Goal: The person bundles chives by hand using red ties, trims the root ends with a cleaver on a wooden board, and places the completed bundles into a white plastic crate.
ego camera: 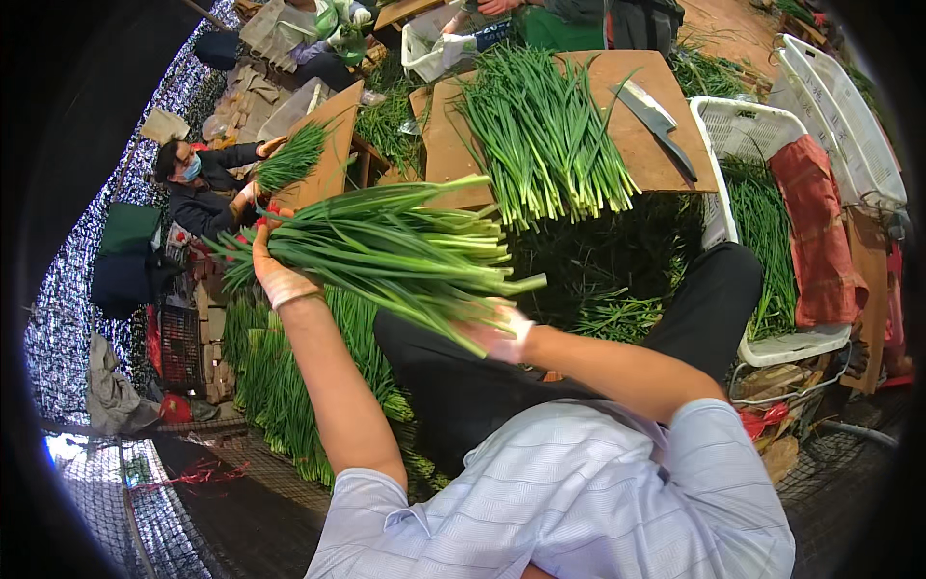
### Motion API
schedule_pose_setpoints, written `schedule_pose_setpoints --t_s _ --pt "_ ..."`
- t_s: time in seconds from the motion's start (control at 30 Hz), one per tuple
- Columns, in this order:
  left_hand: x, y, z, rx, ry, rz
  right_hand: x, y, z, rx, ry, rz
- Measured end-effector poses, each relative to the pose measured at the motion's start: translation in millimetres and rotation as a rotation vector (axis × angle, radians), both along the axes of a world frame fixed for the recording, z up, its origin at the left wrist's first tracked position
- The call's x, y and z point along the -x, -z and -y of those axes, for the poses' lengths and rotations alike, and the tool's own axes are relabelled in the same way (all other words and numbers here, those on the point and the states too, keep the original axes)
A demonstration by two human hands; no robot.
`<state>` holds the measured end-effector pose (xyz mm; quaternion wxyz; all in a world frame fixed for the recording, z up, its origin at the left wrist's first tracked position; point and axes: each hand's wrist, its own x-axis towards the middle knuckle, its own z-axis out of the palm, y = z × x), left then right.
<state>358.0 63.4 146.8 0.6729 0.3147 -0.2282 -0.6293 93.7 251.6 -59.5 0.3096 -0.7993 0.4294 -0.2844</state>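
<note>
A loose bunch of Chinese chives is held above my lap, its pale cut stems pointing right. My left hand, in a light glove with orange on the fingers, grips the leafy end. At the lower edge of the stems is my right hand, gloved and blurred by motion; its fingers are partly hidden, so its grip is unclear. Just beyond, a thick pile of chives lies on a brown board, stems towards me. A broad-bladed knife rests right of that pile.
Bundled chives stand at my left. On my right, a white plastic crate holds chives and a red cloth. A masked co-worker handles chives at another board. Other people sit at the far side near a white basket.
</note>
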Motion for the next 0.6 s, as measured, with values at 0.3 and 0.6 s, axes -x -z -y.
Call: schedule_pose_setpoints --t_s 0.3,0.6 --pt "1 28 10 0.154 0.282 -0.070 65 -51 -38 -0.562 0.121 1.115" --pt "-6 24 10 0.203 0.458 -0.071 48 -82 -18 -0.864 0.128 1.470"
